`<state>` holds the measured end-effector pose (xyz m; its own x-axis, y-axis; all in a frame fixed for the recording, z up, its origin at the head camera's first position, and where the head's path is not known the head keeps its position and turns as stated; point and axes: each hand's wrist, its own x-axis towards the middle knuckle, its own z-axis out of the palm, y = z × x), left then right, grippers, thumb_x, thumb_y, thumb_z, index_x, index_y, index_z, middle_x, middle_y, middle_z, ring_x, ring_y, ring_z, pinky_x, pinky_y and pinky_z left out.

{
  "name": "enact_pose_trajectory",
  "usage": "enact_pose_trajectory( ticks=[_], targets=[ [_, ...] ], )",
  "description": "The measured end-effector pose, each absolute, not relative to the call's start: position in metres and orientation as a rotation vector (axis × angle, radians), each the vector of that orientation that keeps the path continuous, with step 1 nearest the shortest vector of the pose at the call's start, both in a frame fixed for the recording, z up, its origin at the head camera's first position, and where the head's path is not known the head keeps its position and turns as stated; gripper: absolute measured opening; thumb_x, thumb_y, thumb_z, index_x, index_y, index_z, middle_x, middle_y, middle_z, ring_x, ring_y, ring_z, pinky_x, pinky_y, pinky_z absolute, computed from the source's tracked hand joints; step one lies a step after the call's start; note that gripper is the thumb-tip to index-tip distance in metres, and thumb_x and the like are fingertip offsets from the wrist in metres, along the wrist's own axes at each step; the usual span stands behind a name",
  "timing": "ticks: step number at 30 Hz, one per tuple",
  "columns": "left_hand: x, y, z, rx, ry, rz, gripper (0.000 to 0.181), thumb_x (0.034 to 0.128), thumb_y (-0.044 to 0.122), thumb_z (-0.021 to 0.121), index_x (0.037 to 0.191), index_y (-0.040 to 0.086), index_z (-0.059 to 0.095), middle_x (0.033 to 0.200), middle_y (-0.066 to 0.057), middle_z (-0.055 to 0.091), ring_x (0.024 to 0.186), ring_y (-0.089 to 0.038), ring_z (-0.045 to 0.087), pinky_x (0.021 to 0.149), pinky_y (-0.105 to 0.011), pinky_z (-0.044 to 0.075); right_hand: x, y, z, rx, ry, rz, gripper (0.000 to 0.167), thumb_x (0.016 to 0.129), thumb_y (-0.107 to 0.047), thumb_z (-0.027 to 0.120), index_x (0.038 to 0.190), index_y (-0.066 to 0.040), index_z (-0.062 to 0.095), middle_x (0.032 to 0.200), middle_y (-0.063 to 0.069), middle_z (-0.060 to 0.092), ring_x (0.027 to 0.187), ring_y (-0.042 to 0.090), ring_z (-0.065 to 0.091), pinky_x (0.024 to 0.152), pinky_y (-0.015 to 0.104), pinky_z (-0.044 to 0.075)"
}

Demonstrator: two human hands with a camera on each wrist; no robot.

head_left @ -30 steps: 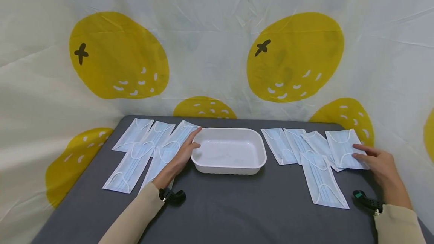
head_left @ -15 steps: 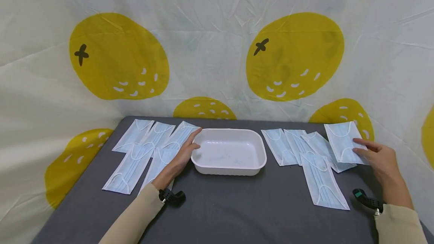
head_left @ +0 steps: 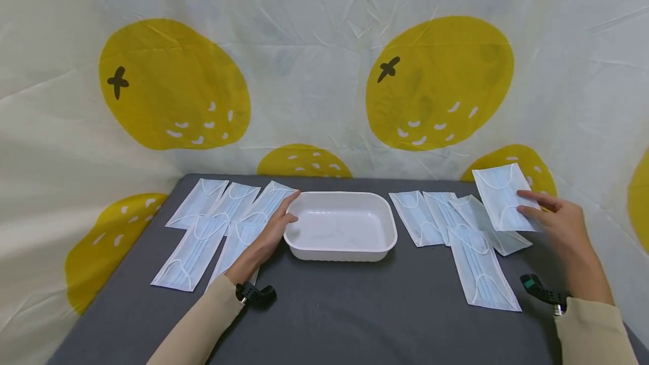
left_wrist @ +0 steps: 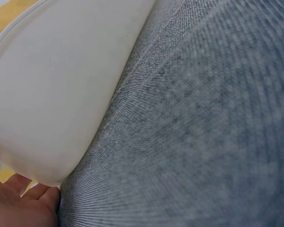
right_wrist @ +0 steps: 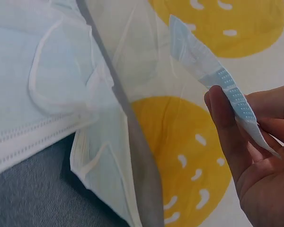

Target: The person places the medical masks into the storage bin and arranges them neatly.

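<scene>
My right hand [head_left: 568,230] pinches a light-blue face mask [head_left: 499,193] by its right edge, raised above the masks lying at the table's right. In the right wrist view, the held mask [right_wrist: 194,56] is seen edge-on between thumb and fingers of the hand [right_wrist: 267,175]. A white rectangular tray [head_left: 339,255] stands mid-table with no mask inside. My left hand [head_left: 269,235] grips its left end, thumb at the rim. The left wrist view shows that hand [left_wrist: 23,203] against a corner of the tray [left_wrist: 61,90].
Several masks [head_left: 190,252] lie overlapping left of the tray, partly behind the left forearm. More masks [head_left: 481,269] overlap on the right. The dark grey tabletop [head_left: 385,314] ends at a white curtain [head_left: 314,83] with yellow fruit prints.
The right hand has lifted its mask off the right-hand group, up and to the left, uncovering more of the mask beneath. The left hand and tray have stayed put.
</scene>
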<state>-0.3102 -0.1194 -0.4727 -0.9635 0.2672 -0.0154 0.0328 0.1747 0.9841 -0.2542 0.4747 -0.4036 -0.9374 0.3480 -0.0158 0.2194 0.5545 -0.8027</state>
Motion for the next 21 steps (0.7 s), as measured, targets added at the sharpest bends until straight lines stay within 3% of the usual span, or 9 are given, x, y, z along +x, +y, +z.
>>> enact_pose_trajectory(
  ticks=[2,5,13,21],
  targets=[
    [-0.310,-0.120,-0.474,0.289,2.256,1.882,0.069,0.0995,0.008,0.039,0.165,0.029,0.026,0.174,0.001,0.016,0.162,-0.024,0.008,0.130,-0.058,0.005,-0.253,0.470,-0.401,-0.435,-2.605,1.376,0.058,0.100,-0.046,0.065,0.150,-0.017,0.056,0.131,-0.005,0.054,0.109,0.012,0.041,0.073,0.003,0.048],
    [-0.310,-0.120,-0.475,0.285,2.253,1.877,0.069,0.1001,0.009,0.039,0.165,0.030,0.026,0.174,0.001,0.015,0.163,-0.024,0.008,0.130,-0.058,0.004,-0.251,0.463,-0.398,-0.375,-2.550,1.474,0.055,0.099,-0.041,0.068,0.148,-0.019,0.058,0.108,-0.029,0.046,0.100,0.001,0.040,0.075,0.004,0.051],
    [-0.310,-0.120,-0.476,0.301,2.263,1.872,0.066,0.1029,0.011,0.038,0.165,0.028,0.025,0.174,0.001,0.015,0.162,-0.025,0.008,0.130,-0.060,0.005,-0.251,0.449,-0.388,-0.308,-2.512,1.517,0.053,0.099,-0.036,0.070,0.147,-0.017,0.059,0.111,-0.032,0.045,0.107,-0.002,0.039,0.076,0.003,0.050],
    [-0.309,-0.121,-0.474,0.353,2.263,1.870,0.055,0.1115,0.021,0.036,0.166,0.024,0.024,0.174,0.000,0.017,0.162,-0.025,0.009,0.130,-0.058,0.006,-0.250,0.434,-0.383,-0.156,-2.470,1.523,0.046,0.100,-0.024,0.069,0.144,-0.012,0.062,0.112,-0.029,0.052,0.102,-0.002,0.043,0.075,0.004,0.051]
  ],
)
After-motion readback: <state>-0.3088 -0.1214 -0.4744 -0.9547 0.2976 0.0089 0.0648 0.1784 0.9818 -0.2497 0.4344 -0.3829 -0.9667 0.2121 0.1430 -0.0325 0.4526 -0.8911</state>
